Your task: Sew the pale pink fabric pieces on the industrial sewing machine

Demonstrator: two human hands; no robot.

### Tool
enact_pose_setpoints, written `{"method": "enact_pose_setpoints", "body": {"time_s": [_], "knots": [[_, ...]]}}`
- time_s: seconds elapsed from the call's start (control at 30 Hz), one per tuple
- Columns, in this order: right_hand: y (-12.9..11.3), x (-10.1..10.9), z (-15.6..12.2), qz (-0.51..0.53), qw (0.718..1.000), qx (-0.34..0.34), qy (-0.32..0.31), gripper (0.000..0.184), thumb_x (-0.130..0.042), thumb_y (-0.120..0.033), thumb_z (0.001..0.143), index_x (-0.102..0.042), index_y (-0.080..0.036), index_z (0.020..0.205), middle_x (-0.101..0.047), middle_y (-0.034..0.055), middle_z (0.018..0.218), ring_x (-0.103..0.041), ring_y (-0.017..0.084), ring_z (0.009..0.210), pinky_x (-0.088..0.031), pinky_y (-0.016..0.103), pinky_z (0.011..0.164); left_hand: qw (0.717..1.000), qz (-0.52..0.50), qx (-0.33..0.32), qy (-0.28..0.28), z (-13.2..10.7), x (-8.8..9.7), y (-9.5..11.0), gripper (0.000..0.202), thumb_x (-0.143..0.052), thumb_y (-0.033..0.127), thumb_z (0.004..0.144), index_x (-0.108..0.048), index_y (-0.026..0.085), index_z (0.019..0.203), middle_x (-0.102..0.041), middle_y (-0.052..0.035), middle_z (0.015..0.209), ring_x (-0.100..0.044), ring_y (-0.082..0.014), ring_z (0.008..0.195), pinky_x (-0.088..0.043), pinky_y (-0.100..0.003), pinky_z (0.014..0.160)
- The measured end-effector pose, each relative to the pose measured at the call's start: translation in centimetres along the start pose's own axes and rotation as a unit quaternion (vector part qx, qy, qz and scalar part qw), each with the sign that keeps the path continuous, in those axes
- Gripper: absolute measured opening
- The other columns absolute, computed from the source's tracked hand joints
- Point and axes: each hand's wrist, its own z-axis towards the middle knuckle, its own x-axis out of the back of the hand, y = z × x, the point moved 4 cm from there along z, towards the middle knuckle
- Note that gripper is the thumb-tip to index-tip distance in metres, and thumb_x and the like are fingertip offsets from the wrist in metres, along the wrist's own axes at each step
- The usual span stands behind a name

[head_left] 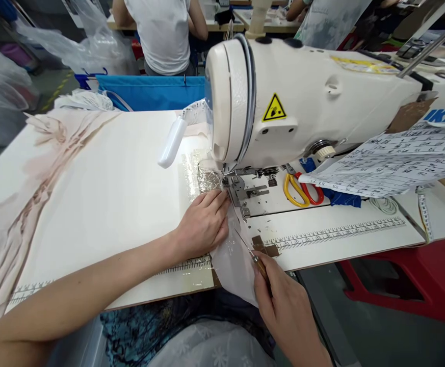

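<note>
Thin pale fabric point(235, 262) runs from the sewing machine point(302, 97) down over the table's front edge. My left hand point(205, 221) is on the fabric just in front of the presser foot point(228, 181), fingers bent and close together, gripping its edge. In my right hand point(285, 300) is an awl point(260, 267), held by its wooden handle. The awl's thin metal shaft points up and left, its tip at the fabric close to my left hand. The needle area is partly hidden under the machine head.
Yellow-and-red-handled scissors point(302, 191) lie right of the needle beside blue cloth point(342, 198). Printed paper point(394, 158) hangs off the machine. Pale pink fabric strips point(34, 204) drape over the table's left side. A red stool point(428, 280) stands at right. Another person point(161, 33) sits ahead.
</note>
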Motion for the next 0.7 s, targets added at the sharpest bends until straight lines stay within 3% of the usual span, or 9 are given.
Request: {"method": "enact_pose_setpoints", "body": {"time_s": [0.2, 0.7], "knots": [[-0.2, 0.0, 0.5, -0.008, 1.0, 0.006, 0.007, 0.026, -0.033, -0.015, 0.101, -0.053, -0.015, 0.119, -0.079, 0.0126, 0.098, -0.079, 0.021, 0.077, -0.06, 0.027, 0.057, 1.0, -0.012, 0.005, -0.018, -0.3, 0.0, 0.4, 0.045, -0.039, 0.023, 0.097, -0.057, 0.001, 0.132, -0.057, -0.0212, 0.139, -0.049, -0.0331, 0.132, -0.043, -0.047, 0.108], [-0.3, -0.5, 1.9, -0.007, 1.0, 0.016, -0.001, 0.028, -0.034, -0.014, 0.1, -0.055, -0.012, 0.117, -0.078, 0.0115, 0.098, -0.078, 0.02, 0.079, -0.059, 0.027, 0.057, 1.0, -0.013, -0.014, -0.003, -0.4, 0.6, 0.9, 0.044, -0.041, 0.022, 0.096, -0.059, 0.0, 0.128, -0.061, -0.0217, 0.133, -0.054, -0.0327, 0.126, -0.047, -0.044, 0.1]]}}
